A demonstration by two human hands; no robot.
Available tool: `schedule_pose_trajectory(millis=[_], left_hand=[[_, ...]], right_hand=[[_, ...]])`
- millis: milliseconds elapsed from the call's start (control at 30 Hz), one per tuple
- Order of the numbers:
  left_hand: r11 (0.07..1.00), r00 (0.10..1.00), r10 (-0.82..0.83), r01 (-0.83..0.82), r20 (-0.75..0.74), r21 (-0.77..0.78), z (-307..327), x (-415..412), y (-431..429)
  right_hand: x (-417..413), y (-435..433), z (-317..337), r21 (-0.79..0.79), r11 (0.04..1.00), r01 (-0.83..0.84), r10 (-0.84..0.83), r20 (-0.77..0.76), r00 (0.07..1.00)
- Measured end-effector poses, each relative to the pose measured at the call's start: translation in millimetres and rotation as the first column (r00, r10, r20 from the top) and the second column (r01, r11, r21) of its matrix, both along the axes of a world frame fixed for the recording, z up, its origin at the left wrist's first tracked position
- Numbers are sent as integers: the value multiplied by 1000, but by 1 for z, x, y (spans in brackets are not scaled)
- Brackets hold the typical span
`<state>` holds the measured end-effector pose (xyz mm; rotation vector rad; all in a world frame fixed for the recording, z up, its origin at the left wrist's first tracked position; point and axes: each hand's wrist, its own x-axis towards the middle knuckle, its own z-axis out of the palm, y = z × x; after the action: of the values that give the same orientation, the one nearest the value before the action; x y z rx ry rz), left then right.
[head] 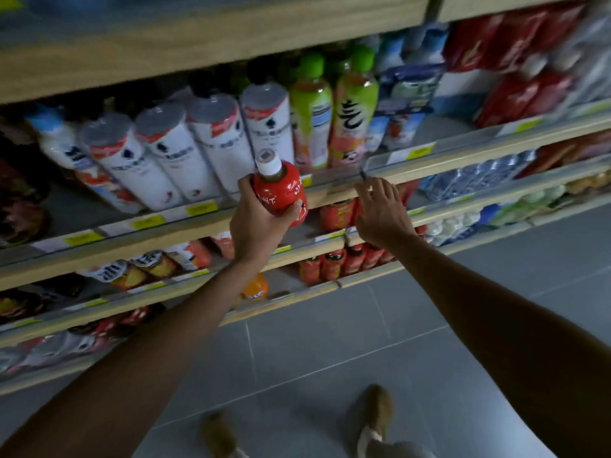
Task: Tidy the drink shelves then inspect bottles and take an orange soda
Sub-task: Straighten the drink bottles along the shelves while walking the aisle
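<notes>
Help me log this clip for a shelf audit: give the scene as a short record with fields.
left hand: grips a red bottle with a white cap, in front of the shelf edge
right hand: open, fingers spread at the shelf edge; contact unclear
orange soda: on a lower shelf, untouched, partly behind the left forearm
upper row: white bottles, green-capped bottles to their right
floor: grey tiles
</notes>
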<state>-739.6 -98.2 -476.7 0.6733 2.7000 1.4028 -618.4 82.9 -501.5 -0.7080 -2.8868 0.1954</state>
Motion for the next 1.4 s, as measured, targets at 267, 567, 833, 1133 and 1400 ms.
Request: schedule_pose_trajectory(millis=[267,567,833,1133,1400], left_hand=[[996,995,-69,65,67,61,7,65,135],[974,980,-195,190,31,122,11,96,250],[954,960,-278,270,46,135,16,103,297],[964,972,-235,232,8,132,25,98,339],[962,970,-243,245,-33,117,13,93,388]], right_hand=[[52,131,3,2,999,46,-46,-46,998],[77,234,-16,45,997,55,-49,-122,991],[92,272,-31,153,988,32,-4,-185,983],[98,290,-33,85,994,74,-60,-157,986],[98,292,-37,58,994,94,-81,-190,978]])
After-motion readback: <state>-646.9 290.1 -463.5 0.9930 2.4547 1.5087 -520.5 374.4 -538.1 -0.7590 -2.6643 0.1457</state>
